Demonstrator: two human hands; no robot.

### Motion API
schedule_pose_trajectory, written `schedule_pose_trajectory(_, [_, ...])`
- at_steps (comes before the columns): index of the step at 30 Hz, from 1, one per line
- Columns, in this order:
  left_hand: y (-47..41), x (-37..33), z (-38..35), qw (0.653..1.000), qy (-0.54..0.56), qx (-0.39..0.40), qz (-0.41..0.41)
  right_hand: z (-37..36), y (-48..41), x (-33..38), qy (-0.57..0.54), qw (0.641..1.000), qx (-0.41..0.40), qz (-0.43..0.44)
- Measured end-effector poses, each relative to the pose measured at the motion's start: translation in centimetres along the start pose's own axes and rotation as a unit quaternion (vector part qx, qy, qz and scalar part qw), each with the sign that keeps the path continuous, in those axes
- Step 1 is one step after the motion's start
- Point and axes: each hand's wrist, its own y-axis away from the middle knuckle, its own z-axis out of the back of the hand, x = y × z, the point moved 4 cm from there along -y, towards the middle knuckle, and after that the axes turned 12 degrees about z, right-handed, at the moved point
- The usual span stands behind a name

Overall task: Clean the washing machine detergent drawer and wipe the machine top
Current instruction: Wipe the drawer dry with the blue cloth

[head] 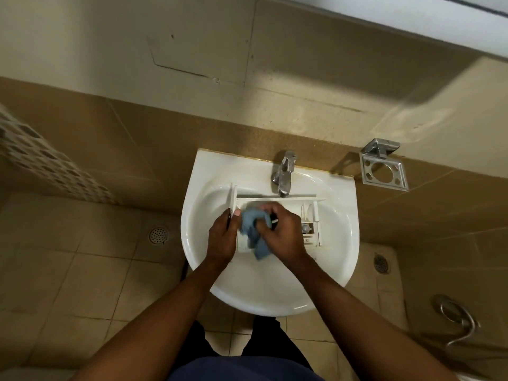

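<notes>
carefully: my left hand [222,234] grips drawer [277,200] end, right hand [280,229] clenches blue cloth [254,229]; hard scrubbing may snap divider, slip drawer into sink [264,292].

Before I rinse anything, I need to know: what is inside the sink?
The white detergent drawer lies across the sink basin under the tap. Both hands work a blue cloth in it, covering its left compartments and the drain.

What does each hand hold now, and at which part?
The left hand grips the detergent drawer at its left end, over the sink. The right hand holds the bunched blue cloth inside the drawer.
</notes>
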Motion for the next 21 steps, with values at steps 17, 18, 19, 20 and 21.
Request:
schedule_pose_trajectory(17, [-0.3,0.5,0.6,1.0,-0.003,-0.01,-0.003,-1.1,1.9,1.8,0.096,0.99,0.099,0.038])
schedule_pose_trajectory(18, [-0.3,0.4,0.4,1.0,-0.008,-0.011,-0.008,-0.6,1.0,1.6,0.109,0.992,0.053,0.041])
schedule_pose_trajectory(19, [-0.3,0.4,0.3,1.0,-0.014,-0.013,-0.009,-0.5,0.3,1.7,0.117,0.992,0.018,0.051])
schedule_pose_trajectory(20, [-0.3,0.4,0.2,1.0,-0.021,-0.016,-0.012,-0.7,-0.3,1.8,0.126,0.99,0.008,0.066])
schedule_pose_trajectory(21, [-0.4,0.6,0.2,0.999,-0.031,-0.02,-0.017,-1.4,-0.5,2.0,0.134,0.987,0.025,0.082])
